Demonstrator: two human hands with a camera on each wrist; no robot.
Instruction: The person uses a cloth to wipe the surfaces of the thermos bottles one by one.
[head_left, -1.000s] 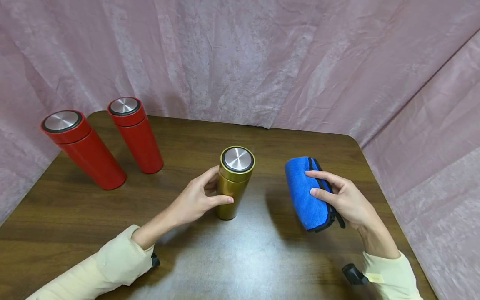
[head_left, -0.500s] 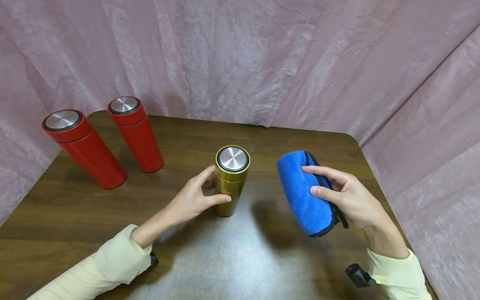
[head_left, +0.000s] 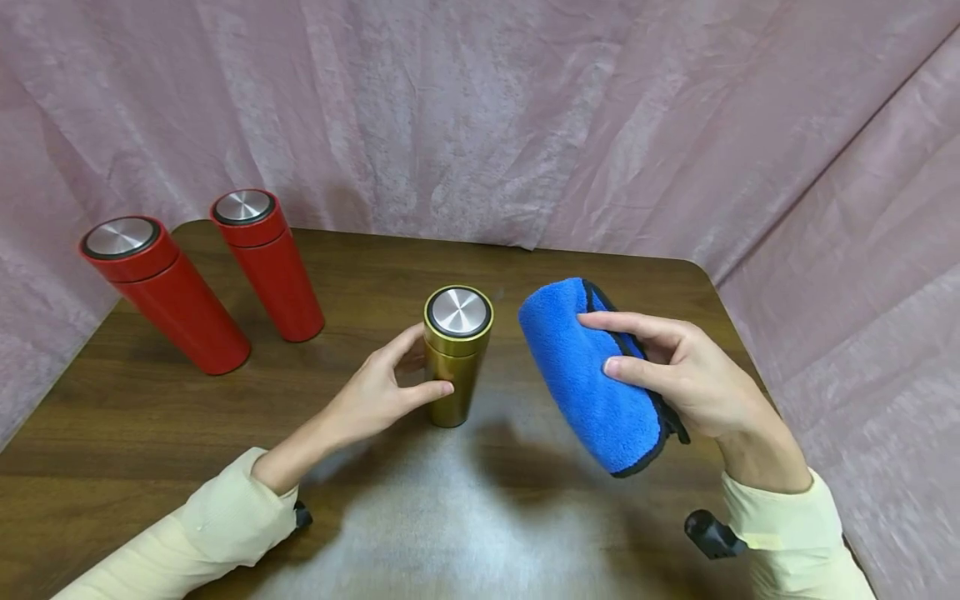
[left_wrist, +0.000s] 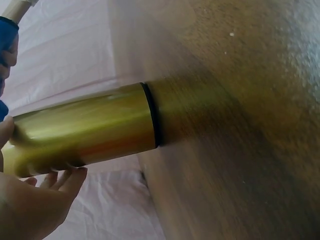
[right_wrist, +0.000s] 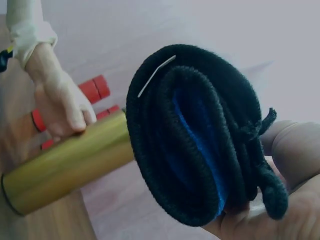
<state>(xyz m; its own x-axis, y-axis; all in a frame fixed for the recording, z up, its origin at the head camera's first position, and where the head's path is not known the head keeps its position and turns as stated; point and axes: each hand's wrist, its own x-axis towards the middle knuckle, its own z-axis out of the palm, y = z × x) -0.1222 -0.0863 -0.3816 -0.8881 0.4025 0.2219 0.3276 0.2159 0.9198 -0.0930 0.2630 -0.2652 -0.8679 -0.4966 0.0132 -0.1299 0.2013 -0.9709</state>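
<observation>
A gold thermos flask (head_left: 457,367) with a brushed steel lid top stands upright at the middle of the table. My left hand (head_left: 375,387) grips its side, thumb in front and fingers behind; the left wrist view shows the fingertips curled round the gold thermos flask (left_wrist: 90,130). My right hand (head_left: 690,375) holds a rolled blue towel (head_left: 585,375) with black edging, thumb and index finger on top. The towel is raised above the table, right of the flask and apart from it. In the right wrist view the rolled end of the towel (right_wrist: 195,145) faces the camera.
Two red thermos flasks (head_left: 176,300) (head_left: 270,267) stand upright at the back left of the brown wooden table (head_left: 375,517). Pink curtains (head_left: 480,125) hang behind the table and along its right side.
My right hand has lifted the towel and brought it left, closer to the flask. The gold flask and my left hand have shifted slightly left in view.
</observation>
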